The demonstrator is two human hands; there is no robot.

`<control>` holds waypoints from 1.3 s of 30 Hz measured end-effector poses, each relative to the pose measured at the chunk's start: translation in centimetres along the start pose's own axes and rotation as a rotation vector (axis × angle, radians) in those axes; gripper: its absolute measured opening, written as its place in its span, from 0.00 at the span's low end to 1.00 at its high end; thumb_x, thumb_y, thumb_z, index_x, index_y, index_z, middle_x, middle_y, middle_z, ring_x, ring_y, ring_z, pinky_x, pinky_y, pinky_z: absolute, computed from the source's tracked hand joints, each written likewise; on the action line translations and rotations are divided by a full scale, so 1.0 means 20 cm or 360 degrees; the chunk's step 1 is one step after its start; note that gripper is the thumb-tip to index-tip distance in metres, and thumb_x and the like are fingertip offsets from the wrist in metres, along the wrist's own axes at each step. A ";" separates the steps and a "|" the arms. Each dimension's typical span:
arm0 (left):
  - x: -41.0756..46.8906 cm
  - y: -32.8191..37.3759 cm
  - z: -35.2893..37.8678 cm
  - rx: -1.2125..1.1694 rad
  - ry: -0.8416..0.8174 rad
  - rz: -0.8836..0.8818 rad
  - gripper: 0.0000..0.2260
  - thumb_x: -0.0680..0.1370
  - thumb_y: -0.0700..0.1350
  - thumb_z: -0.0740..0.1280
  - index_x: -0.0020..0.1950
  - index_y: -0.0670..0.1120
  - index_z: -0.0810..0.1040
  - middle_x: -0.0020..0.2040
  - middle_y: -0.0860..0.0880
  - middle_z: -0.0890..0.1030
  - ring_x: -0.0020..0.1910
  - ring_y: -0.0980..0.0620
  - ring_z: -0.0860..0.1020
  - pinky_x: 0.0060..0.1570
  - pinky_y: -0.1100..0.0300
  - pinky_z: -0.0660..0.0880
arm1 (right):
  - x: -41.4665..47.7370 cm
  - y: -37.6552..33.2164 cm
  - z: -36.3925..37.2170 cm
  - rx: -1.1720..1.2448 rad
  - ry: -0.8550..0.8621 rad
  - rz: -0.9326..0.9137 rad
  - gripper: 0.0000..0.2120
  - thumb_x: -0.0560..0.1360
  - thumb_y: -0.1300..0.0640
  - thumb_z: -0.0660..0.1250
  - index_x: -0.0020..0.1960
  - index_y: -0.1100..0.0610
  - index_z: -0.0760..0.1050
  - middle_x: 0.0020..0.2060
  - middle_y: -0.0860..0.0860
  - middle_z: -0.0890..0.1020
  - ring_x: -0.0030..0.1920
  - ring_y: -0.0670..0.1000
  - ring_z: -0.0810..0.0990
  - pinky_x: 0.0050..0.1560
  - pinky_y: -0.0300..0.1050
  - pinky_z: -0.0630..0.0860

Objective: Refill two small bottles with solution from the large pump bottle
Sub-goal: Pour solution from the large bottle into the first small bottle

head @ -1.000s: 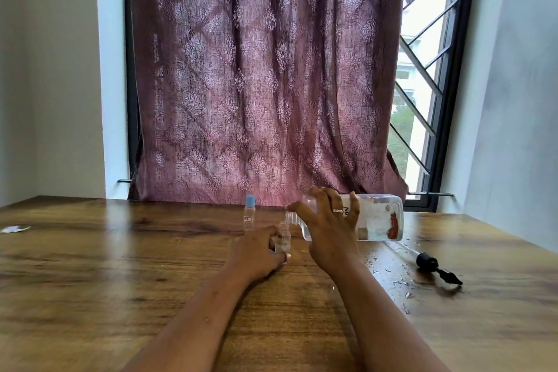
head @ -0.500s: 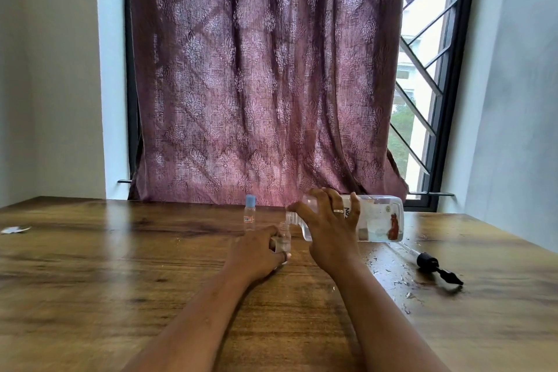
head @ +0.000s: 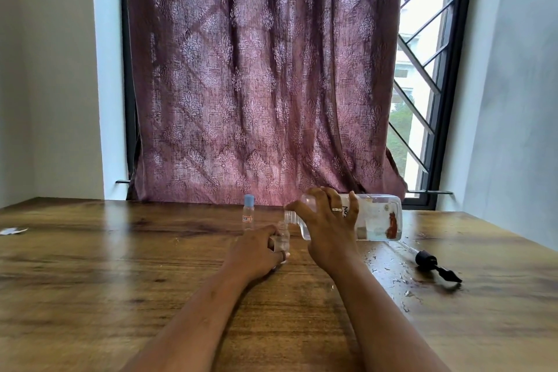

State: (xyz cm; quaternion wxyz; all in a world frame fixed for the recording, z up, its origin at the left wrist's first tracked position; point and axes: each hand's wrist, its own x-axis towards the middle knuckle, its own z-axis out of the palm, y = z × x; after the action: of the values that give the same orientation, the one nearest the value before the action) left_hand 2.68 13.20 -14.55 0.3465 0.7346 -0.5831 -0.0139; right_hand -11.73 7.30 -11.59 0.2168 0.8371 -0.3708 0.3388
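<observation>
My right hand [head: 327, 229] grips the large clear bottle [head: 377, 217], tipped on its side with its threaded neck pointing left and down. The neck sits just above the open mouth of a small clear bottle [head: 283, 238] that stands on the wooden table [head: 120, 266]. My left hand [head: 256, 251] is wrapped around that small bottle from the left. A second small bottle [head: 248, 212] with a blue cap stands upright behind, a little to the left. The black pump head [head: 434, 264] with its tube lies on the table to the right.
Drops and wet streaks [head: 392, 275] spot the table between the large bottle and the pump. A small pale scrap [head: 12, 231] lies at the far left edge. A maroon curtain [head: 256, 84] hangs over the barred window behind the table.
</observation>
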 end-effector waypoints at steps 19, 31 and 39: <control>0.00 0.00 0.00 -0.0004 -0.0017 -0.0003 0.22 0.71 0.55 0.71 0.63 0.54 0.73 0.52 0.52 0.81 0.51 0.51 0.79 0.57 0.53 0.75 | 0.00 0.00 0.02 0.0002 0.0036 0.0013 0.40 0.56 0.71 0.66 0.59 0.36 0.63 0.66 0.50 0.65 0.71 0.55 0.56 0.66 0.64 0.41; 0.00 0.00 0.00 -0.0027 -0.0020 -0.0003 0.23 0.71 0.54 0.71 0.65 0.53 0.72 0.54 0.53 0.81 0.51 0.53 0.79 0.57 0.54 0.75 | 0.00 0.02 0.01 0.0111 -0.0042 0.0026 0.37 0.62 0.66 0.67 0.61 0.35 0.60 0.68 0.49 0.60 0.72 0.54 0.50 0.67 0.64 0.37; 0.00 0.00 0.00 -0.0053 -0.0037 -0.0002 0.23 0.71 0.54 0.71 0.64 0.54 0.72 0.48 0.55 0.80 0.49 0.53 0.79 0.55 0.54 0.75 | 0.00 0.02 0.00 0.0117 -0.0033 0.0022 0.38 0.62 0.68 0.65 0.62 0.36 0.60 0.69 0.49 0.59 0.73 0.54 0.50 0.67 0.64 0.37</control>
State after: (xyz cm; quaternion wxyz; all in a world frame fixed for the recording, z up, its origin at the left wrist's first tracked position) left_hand 2.65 13.11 -14.55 0.3519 0.7289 -0.5863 -0.0323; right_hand -11.98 7.05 -11.55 0.1796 0.8454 -0.3662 0.3449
